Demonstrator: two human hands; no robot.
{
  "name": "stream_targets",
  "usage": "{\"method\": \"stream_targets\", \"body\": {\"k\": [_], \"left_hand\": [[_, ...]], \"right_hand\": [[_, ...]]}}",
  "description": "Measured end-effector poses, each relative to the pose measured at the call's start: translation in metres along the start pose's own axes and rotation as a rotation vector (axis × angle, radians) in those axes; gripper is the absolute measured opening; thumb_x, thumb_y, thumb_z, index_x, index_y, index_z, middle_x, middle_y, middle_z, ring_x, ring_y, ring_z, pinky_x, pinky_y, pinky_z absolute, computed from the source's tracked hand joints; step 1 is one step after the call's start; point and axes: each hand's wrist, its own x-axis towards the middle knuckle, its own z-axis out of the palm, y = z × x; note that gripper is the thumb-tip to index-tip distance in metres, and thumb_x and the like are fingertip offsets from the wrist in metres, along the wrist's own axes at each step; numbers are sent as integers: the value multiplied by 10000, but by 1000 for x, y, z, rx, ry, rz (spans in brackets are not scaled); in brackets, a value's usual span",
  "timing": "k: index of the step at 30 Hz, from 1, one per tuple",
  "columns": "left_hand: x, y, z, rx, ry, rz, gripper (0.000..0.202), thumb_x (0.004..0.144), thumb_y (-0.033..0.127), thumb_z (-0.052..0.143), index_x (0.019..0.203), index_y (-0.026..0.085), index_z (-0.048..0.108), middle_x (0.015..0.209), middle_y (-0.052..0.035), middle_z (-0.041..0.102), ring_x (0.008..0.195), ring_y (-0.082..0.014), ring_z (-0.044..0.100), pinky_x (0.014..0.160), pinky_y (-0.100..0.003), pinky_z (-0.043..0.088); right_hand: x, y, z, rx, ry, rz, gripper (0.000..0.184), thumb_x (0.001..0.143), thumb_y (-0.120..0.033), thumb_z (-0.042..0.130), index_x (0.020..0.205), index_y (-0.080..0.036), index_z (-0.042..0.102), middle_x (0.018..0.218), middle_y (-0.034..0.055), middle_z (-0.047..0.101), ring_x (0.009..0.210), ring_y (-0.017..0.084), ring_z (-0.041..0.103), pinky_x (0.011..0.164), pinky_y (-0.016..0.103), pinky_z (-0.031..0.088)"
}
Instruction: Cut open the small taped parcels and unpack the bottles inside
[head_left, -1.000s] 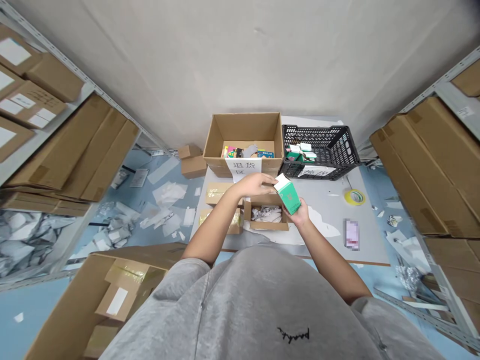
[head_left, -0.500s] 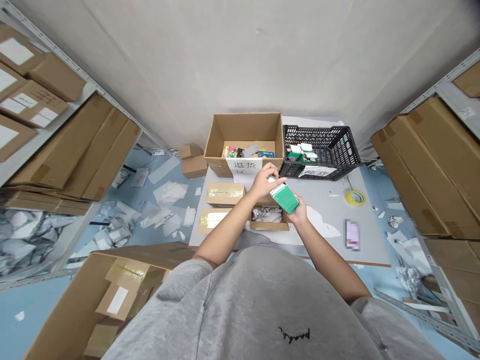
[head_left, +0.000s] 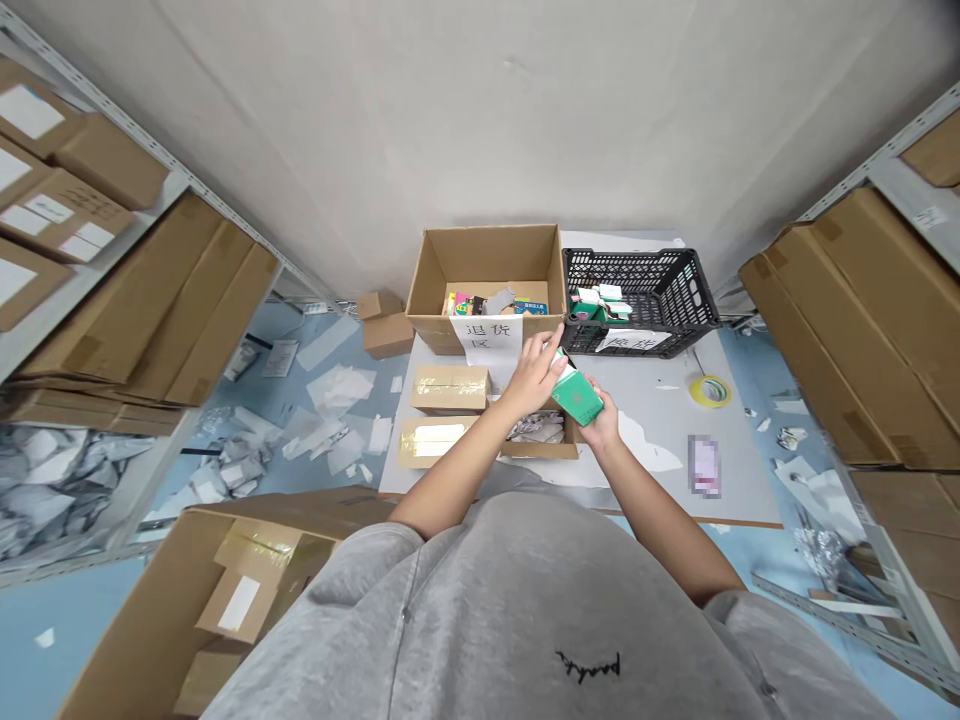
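Observation:
A green carton [head_left: 578, 396] with a white upper end is held tilted over the middle of the table. My right hand [head_left: 602, 420] is closed around its lower right side. At the carton's upper left end, my left hand [head_left: 534, 372] touches the white flap with its thumb side, its fingers stretched out. Just beneath my hands stands a small open cardboard box [head_left: 541, 450] with crumpled paper [head_left: 537, 428] inside. Behind them are a large open cardboard box [head_left: 486, 250] with colourful packages and a black plastic crate [head_left: 675, 335] with several green-and-white cartons [head_left: 600, 303].
Two taped parcels, one [head_left: 450, 388] behind the other [head_left: 431, 440], lie on the table's left. A yellow tape roll [head_left: 709, 391] and a blurred pinkish item [head_left: 704, 467] lie right. Shelves with cardboard boxes [head_left: 217, 290] flank me. A big carton [head_left: 135, 610] stands lower left.
My left hand has shifted slightly at the carton's upper end, its fingers now straighter. The green carton has moved a little to the right and tilted more upright in my right hand.

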Motion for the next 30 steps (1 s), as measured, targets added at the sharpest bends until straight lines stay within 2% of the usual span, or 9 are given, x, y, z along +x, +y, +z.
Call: {"method": "stream_targets", "body": {"k": [3,5,10,13,15,18,21,24,30], "left_hand": [[2,-1,-2,-94,-129,46,500,1087,518,335,1511,295,475,1418,-108,564,1356,-273,511,1170,-485,397],[2,-1,-1,-145,-118,54,483,1059,552,422,1429,263,537,1426,-126,573,1338,-279,533,1152,-485,418],[-6,4,7,-140,189,-51,352,1017,522,559,1187,254,710,1493,-127,517,1375,-295,497,1164,-515,397],[-10,6,15,-73,354,-172,364,992,494,621,1275,290,725,1416,-106,525,1365,-278,482,1186,-481,377],[-12,6,21,-75,404,-230,427,989,479,634,1371,292,678,1364,-99,529,1342,-258,502,1187,-434,382],[-16,4,32,-125,410,-286,527,1005,433,612,1508,286,551,1403,-107,534,1361,-253,515,1195,-409,386],[-17,-3,44,-212,415,-356,567,1042,368,527,1594,286,424,1511,-104,524,1447,-263,470,1239,-440,354],[-15,-14,52,-314,415,-435,555,1062,331,451,1610,279,391,1608,-69,473,1531,-260,383,1293,-476,280],[-8,-27,50,-414,280,-328,542,1049,358,479,1585,289,437,1658,-28,414,1557,-237,349,1306,-474,259]], "right_hand": [[-2,-1,-1,2,-6,12,273,808,-260,632,1071,-225,693,993,10,802,857,200,746,815,349,606],[-3,-1,0,-1,-10,13,276,804,-259,637,1073,-226,688,996,10,801,851,199,746,796,343,606],[-4,-4,6,-30,4,-16,279,817,-260,645,1092,-234,680,1033,8,800,898,194,748,796,331,602],[-3,-5,7,-42,24,-28,294,812,-269,665,1104,-241,673,1022,-3,799,902,188,747,831,335,598],[-2,-3,7,-46,46,-56,303,804,-278,679,1106,-245,668,1003,-11,797,888,184,745,843,337,595],[-2,0,7,-50,71,-101,322,794,-295,677,1113,-249,663,985,-13,793,876,185,740,831,335,592],[-3,4,7,-69,76,-126,372,783,-305,669,1150,-248,651,1000,-3,791,895,187,736,815,325,587],[-5,7,8,-99,86,-162,425,784,-319,671,1202,-259,629,1017,-9,785,903,184,734,831,329,584],[-10,2,9,-78,127,-239,425,777,-312,679,1198,-261,644,1040,-1,781,894,192,733,799,325,587]]}}
